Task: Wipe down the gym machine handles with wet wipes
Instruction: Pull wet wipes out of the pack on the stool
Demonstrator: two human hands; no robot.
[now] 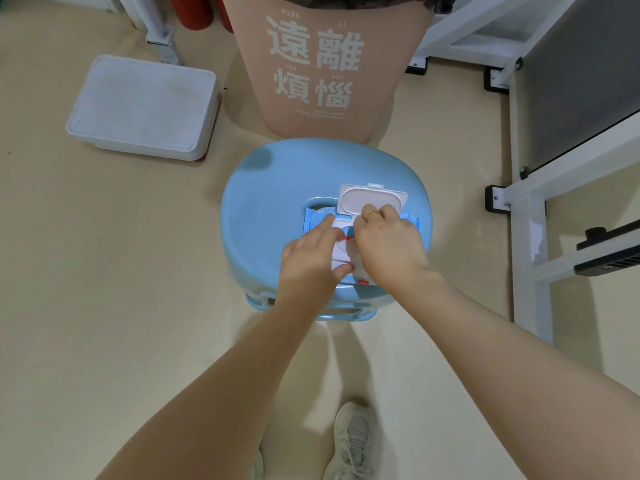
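Wipes pack (412, 221) lies flat on the blue stool (277, 202), near the seat's middle, partly over the seat's handle slot; blue wrapper, white flip lid (372, 199) hinged open and standing up at the pack's far edge. Left hand (310, 258) rests on the pack's left part, index finger straight and pointing toward the lid, thumb pressed on the pack's near edge; it pins the pack rather than gripping it. Right hand (388, 244) sits over the opening, fingers curled downward, ring (373, 213) on one finger; whether the fingertips pinch a wipe cannot be told, the hand hides them. Stool stands on a beige floor (104, 271); just behind it a pink bin (329, 81) with large white characters; left of the bin a white lidded box (145, 105) on the floor. White machine frame (530, 237) at the right edge, black feet on the floor. One pale shoe (353, 441) below the stool, between the forearms.
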